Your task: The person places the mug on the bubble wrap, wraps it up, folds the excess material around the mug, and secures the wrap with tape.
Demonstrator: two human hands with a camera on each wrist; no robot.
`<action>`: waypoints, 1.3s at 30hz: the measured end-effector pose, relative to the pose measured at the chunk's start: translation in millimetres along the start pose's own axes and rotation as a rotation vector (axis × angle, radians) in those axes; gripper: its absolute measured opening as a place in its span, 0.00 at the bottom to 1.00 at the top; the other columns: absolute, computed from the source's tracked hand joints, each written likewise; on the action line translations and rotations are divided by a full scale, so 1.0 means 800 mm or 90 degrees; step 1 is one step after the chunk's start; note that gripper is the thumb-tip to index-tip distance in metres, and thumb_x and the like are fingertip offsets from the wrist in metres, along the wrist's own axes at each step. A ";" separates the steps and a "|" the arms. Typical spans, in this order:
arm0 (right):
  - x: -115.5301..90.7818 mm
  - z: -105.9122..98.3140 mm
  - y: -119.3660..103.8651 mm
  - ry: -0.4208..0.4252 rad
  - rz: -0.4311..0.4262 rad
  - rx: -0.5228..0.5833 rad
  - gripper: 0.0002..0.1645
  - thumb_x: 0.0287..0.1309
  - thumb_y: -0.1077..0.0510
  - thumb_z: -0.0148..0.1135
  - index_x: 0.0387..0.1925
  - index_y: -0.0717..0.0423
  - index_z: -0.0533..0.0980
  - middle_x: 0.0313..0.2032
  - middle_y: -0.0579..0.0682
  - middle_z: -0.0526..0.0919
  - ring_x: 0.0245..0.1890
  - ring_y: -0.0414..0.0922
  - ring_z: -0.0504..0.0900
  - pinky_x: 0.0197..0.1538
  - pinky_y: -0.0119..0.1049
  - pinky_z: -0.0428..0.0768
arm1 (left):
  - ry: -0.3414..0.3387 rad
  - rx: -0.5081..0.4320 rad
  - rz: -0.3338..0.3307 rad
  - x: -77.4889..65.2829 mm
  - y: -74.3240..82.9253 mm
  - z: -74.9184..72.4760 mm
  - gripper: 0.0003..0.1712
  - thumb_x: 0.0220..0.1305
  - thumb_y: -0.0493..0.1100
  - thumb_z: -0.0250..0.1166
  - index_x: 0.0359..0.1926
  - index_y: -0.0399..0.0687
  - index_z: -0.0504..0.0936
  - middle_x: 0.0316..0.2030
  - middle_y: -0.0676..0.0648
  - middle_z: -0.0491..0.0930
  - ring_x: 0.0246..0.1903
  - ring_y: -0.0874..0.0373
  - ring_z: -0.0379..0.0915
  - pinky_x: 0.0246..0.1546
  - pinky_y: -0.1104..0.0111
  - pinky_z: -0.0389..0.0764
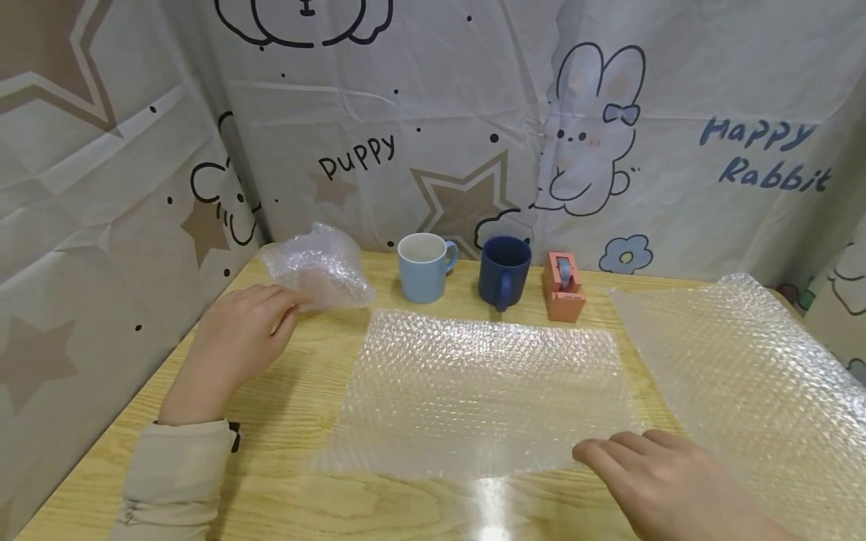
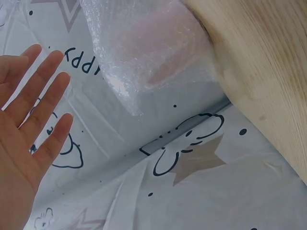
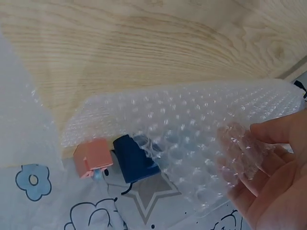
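Note:
My left hand (image 1: 246,327) is beside a bubble-wrapped bundle (image 1: 321,270) at the back left, its fingers overlapping the near side in the head view. Its fingers look straight and spread in the left wrist view, with the bundle (image 2: 153,48) apart from them and something pinkish showing through the wrap. A flat sheet of bubble wrap (image 1: 487,398) covers the middle of the table. At its near right corner, my right hand (image 1: 666,481) pinches the sheet's edge. The right wrist view has the thumb in front of the film and the fingers (image 3: 240,191) showing through it.
Along the back stand a light blue mug (image 1: 422,267), a dark blue mug (image 1: 504,270) and a coral tape dispenser (image 1: 564,289). More bubble wrap (image 1: 751,376) spreads over the right side. Printed cloth (image 1: 467,90) hangs behind and left of the wooden table (image 1: 284,451).

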State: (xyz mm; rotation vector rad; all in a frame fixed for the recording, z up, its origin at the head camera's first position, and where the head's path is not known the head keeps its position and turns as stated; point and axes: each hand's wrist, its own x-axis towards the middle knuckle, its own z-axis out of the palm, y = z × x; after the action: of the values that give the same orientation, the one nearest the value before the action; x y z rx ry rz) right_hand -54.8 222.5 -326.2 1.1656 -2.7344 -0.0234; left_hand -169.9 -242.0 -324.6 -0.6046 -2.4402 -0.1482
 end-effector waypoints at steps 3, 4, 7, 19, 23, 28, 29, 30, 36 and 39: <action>0.002 0.008 0.000 0.011 -0.028 -0.006 0.46 0.48 0.15 0.51 0.47 0.47 0.80 0.39 0.36 0.84 0.33 0.37 0.81 0.33 0.39 0.82 | 0.017 -0.002 0.017 0.000 0.001 0.002 0.11 0.60 0.35 0.64 0.44 0.43 0.86 0.39 0.44 0.86 0.38 0.44 0.82 0.41 0.51 0.79; 0.003 0.011 0.000 0.029 -0.043 -0.014 0.46 0.49 0.15 0.50 0.46 0.48 0.80 0.38 0.37 0.84 0.32 0.37 0.81 0.32 0.37 0.82 | 0.019 -0.004 0.020 0.000 0.003 0.002 0.11 0.60 0.34 0.64 0.44 0.43 0.86 0.39 0.44 0.86 0.38 0.44 0.82 0.41 0.51 0.79; 0.005 0.021 0.002 0.063 -0.084 -0.034 0.46 0.52 0.16 0.48 0.44 0.50 0.81 0.35 0.38 0.84 0.30 0.37 0.79 0.30 0.34 0.79 | 0.026 -0.003 0.027 0.000 0.004 0.004 0.11 0.59 0.34 0.65 0.43 0.43 0.86 0.38 0.45 0.86 0.37 0.45 0.82 0.40 0.52 0.79; 0.006 0.056 0.005 0.084 -0.193 -0.085 0.38 0.60 0.20 0.42 0.27 0.47 0.76 0.17 0.36 0.70 0.17 0.31 0.60 0.21 0.23 0.55 | -0.002 -0.012 0.016 0.000 0.008 0.009 0.11 0.61 0.34 0.63 0.43 0.45 0.86 0.39 0.45 0.86 0.38 0.45 0.81 0.41 0.51 0.79; 0.006 0.063 0.002 0.147 -0.224 -0.114 0.36 0.65 0.23 0.40 0.20 0.45 0.70 0.14 0.35 0.60 0.16 0.31 0.52 0.20 0.23 0.48 | 0.009 -0.011 0.025 0.001 0.009 0.009 0.10 0.60 0.33 0.64 0.43 0.44 0.86 0.37 0.45 0.86 0.36 0.45 0.81 0.40 0.51 0.79; 0.006 0.066 0.000 0.168 -0.233 -0.127 0.35 0.67 0.25 0.39 0.17 0.44 0.65 0.14 0.36 0.55 0.16 0.33 0.49 0.21 0.24 0.45 | 0.009 -0.013 0.028 0.002 0.010 0.011 0.10 0.60 0.33 0.65 0.42 0.44 0.86 0.37 0.46 0.86 0.36 0.46 0.81 0.38 0.52 0.80; 0.006 0.066 0.000 0.169 -0.235 -0.130 0.35 0.67 0.26 0.39 0.17 0.44 0.65 0.14 0.36 0.55 0.16 0.33 0.48 0.20 0.24 0.45 | 0.009 -0.014 0.028 0.002 0.010 0.011 0.10 0.60 0.33 0.65 0.42 0.44 0.86 0.37 0.46 0.86 0.36 0.46 0.81 0.39 0.52 0.80; 0.006 0.065 0.001 0.167 -0.238 -0.133 0.34 0.68 0.26 0.40 0.18 0.44 0.65 0.14 0.36 0.55 0.16 0.33 0.49 0.20 0.24 0.45 | 0.007 -0.015 0.027 0.002 0.010 0.012 0.10 0.60 0.33 0.65 0.42 0.44 0.86 0.37 0.46 0.86 0.36 0.46 0.81 0.39 0.52 0.80; 0.007 0.057 0.002 0.150 -0.235 -0.109 0.29 0.69 0.31 0.46 0.22 0.44 0.73 0.15 0.35 0.65 0.16 0.31 0.56 0.21 0.22 0.49 | 0.011 -0.016 0.050 0.004 0.013 0.015 0.08 0.58 0.32 0.65 0.40 0.41 0.85 0.36 0.44 0.86 0.36 0.45 0.81 0.36 0.51 0.80; 0.007 0.045 0.000 0.132 -0.181 -0.044 0.24 0.68 0.33 0.52 0.29 0.45 0.78 0.20 0.35 0.75 0.19 0.31 0.67 0.21 0.22 0.59 | 0.016 -0.016 0.068 0.004 0.018 0.015 0.08 0.57 0.33 0.66 0.39 0.41 0.85 0.36 0.44 0.85 0.36 0.44 0.81 0.36 0.51 0.80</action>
State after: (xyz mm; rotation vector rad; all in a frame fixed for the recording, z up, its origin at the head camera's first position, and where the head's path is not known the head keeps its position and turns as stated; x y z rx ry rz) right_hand -64.3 216.3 -360.4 1.4397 -2.3548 -0.0306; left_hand -172.3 -224.9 -333.0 -0.7383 -2.3786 -0.1430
